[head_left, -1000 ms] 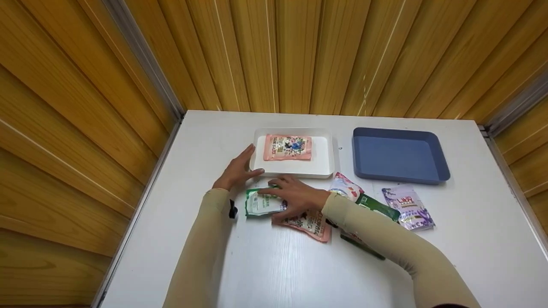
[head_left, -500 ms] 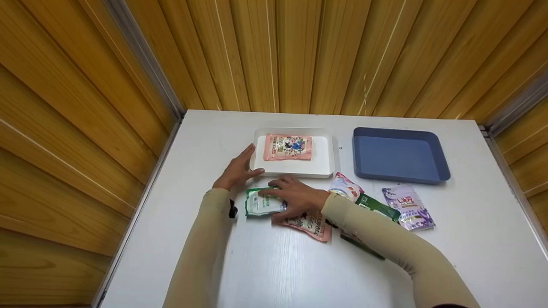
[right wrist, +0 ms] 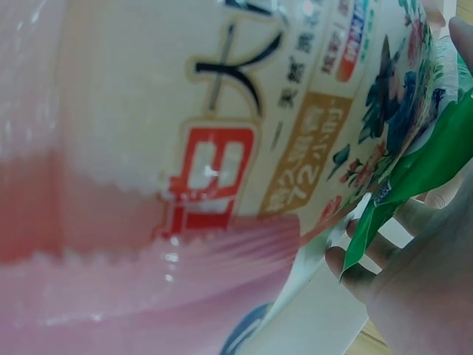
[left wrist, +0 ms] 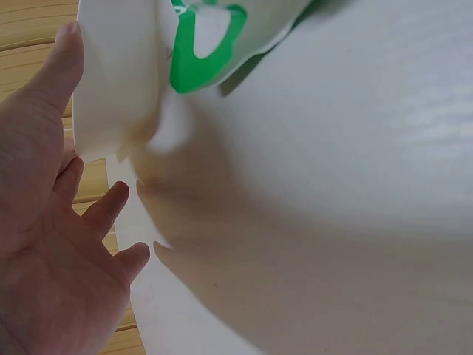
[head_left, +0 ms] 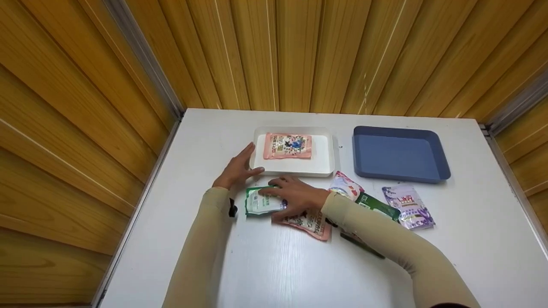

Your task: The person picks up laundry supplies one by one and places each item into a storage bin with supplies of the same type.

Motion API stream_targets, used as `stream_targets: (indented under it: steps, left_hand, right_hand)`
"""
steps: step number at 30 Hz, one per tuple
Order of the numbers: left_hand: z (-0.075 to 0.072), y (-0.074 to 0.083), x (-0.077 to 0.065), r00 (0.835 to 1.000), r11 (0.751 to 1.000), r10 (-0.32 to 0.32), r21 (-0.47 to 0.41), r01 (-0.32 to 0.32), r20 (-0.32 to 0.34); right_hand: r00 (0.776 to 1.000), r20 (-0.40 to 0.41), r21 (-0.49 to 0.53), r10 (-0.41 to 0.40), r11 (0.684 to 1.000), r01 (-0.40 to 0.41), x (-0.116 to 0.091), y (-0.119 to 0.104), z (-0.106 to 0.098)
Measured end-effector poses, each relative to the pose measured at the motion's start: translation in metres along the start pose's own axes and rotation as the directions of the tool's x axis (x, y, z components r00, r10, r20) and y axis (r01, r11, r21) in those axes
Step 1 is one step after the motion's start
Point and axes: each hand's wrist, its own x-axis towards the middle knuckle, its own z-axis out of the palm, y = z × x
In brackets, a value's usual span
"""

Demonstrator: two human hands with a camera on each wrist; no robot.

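Observation:
My left hand (head_left: pixel 234 171) rests at the near-left corner of the white tray (head_left: pixel 299 170), fingers spread along its side, thumb at the front wall. A pink detergent pouch (head_left: pixel 287 146) lies in that tray. My right hand (head_left: pixel 298 196) spans a green-and-white detergent pouch (head_left: pixel 259 203) just in front of the tray, fingers at its far edge and thumb at its near edge. In the right wrist view, the pouch's green edge (right wrist: pixel 425 174) passes between thumb and fingers. Another pink pouch (head_left: pixel 314 224) lies partly under this hand and fills most of that view.
A blue tray (head_left: pixel 400 156) stands to the right of the white one. Right of my right hand lie a white-and-pink pouch (head_left: pixel 346 187), a dark green pouch (head_left: pixel 376 207) and a purple pouch (head_left: pixel 409 207). My right forearm covers part of another green-edged item (head_left: pixel 364 245).

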Motion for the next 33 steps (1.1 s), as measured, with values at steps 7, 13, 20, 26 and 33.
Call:
stream_targets:
  steps: [7,13,20,26,33]
  left_hand:
    - [0.0003,0.0017,-0.0013,1.0,1.0,-0.003,0.003,0.003,-0.007]
    - [-0.0001,0.0016,-0.0021,1.0,1.0,0.021,-0.003,-0.021,-0.014]
    - [-0.0003,0.0017,-0.001,1.0,0.999,0.017,0.032,-0.017,-0.003]
    - [0.0002,0.0019,-0.0002,1.0,1.0,0.008,0.028,-0.008,-0.004]
    - [0.0013,0.0033,-0.0007,1.0,1.0,-0.01,0.025,0.01,-0.006]
  right_hand:
    - [1.0,-0.017,0.009,-0.01,1.0,0.01,-0.0006,0.0001,-0.0002]
    - [1.0,-0.017,0.009,-0.007,1.0,0.008,0.0,-0.0006,-0.0012]
    - [0.999,-0.041,-0.004,-0.036,0.999,0.036,0.0004,-0.0001,-0.0014]
    - [0.997,-0.06,-0.009,-0.047,0.999,0.047,0.0019,0.0011,-0.0011]
    - [0.994,-0.089,-0.018,-0.059,0.998,0.058,0.0038,0.0014,0.0002]
